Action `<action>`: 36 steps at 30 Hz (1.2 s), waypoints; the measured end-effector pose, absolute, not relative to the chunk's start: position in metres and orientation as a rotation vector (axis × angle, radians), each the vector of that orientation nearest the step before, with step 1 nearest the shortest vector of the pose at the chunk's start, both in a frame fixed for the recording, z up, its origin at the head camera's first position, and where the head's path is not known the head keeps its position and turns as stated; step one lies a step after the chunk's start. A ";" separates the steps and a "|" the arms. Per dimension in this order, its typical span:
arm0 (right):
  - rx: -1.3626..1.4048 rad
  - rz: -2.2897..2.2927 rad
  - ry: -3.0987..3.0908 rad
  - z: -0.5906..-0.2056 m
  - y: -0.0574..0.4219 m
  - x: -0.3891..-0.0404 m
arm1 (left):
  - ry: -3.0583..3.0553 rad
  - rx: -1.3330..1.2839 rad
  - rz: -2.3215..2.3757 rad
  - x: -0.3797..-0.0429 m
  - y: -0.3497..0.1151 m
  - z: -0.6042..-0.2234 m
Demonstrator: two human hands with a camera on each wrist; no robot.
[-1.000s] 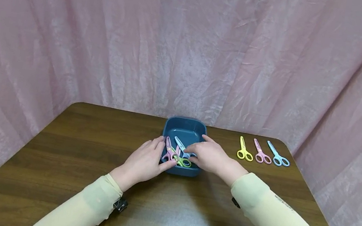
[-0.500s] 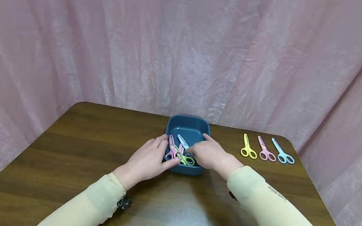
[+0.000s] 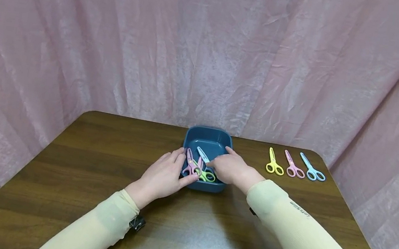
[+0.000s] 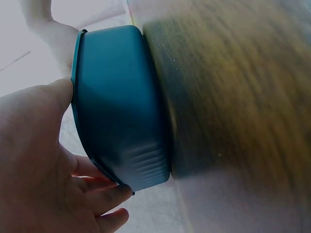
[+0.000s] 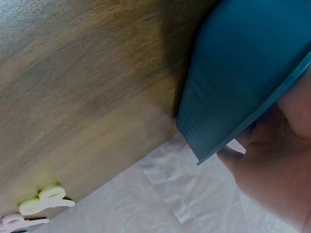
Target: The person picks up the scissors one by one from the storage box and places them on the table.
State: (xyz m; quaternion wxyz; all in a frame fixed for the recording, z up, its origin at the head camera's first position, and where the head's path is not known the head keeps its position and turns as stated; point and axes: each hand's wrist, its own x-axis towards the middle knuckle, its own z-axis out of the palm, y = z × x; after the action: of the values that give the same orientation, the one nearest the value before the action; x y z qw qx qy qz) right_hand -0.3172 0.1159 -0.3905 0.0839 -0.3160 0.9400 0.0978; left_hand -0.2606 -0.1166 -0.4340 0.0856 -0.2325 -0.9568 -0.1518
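Observation:
A dark blue plastic bin (image 3: 203, 186) holds several pairs of scissors in its near half. Purple scissors (image 3: 190, 157) lie along its left side, green-handled scissors (image 3: 207, 177) near the front, and light-blue scissors (image 3: 203, 154) beside them. A pink blade shows between these. My left hand (image 3: 163, 174) rests on the bin's left and front rim, thumb and fingers spread around the corner. My right hand (image 3: 231, 168) reaches over the right rim, its fingers at the light-blue scissors' handle, which it appears to pinch. In the right wrist view, the bin wall hides those fingertips.
On the table (image 3: 102, 162) at the right lie yellow scissors (image 3: 274, 165), pink scissors (image 3: 294, 167) and blue scissors (image 3: 311, 170) in a row, blades pointing away. Pink curtains (image 3: 209, 57) hang behind the table and along its sides.
My right fingers have closed in on the light-blue scissors, and their tip has shifted slightly away from me. My left hand stays on the bin. The head view has shifted slightly.

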 end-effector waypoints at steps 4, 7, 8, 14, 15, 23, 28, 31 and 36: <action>-0.898 0.300 2.812 -0.391 0.114 -0.320 | -2.854 -0.688 -0.459 -0.260 -0.116 -0.433; -0.882 0.291 2.812 -0.391 0.113 -0.322 | -2.856 -0.686 -0.463 -0.259 -0.116 -0.433; -0.878 0.285 2.810 -0.392 0.113 -0.323 | -2.856 -0.686 -0.461 -0.259 -0.116 -0.433; -0.876 0.291 2.843 -0.395 0.109 -0.332 | -2.837 -0.689 -0.456 -0.259 -0.117 -0.431; -0.881 0.310 2.853 -0.396 0.109 -0.334 | -2.835 -0.688 -0.456 -0.259 -0.117 -0.431; -0.945 0.336 2.905 -0.396 0.112 -0.335 | -2.844 -0.693 -0.428 -0.261 -0.115 -0.430; -0.926 0.306 2.867 -0.394 0.109 -0.334 | -2.844 -0.685 -0.419 -0.262 -0.115 -0.428; -0.920 0.285 2.851 -0.398 0.107 -0.333 | -2.853 -0.687 -0.430 -0.260 -0.115 -0.430; -0.920 0.270 2.875 -0.404 0.108 -0.331 | -2.846 -0.689 -0.436 -0.258 -0.114 -0.432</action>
State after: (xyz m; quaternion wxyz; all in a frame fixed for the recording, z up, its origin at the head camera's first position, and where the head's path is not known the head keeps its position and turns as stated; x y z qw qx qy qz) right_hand -0.3315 0.1081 -0.4040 0.0556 -0.3031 0.9472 0.0891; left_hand -0.2582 -0.1138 -0.4323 0.0905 -0.2319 -0.9573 -0.1467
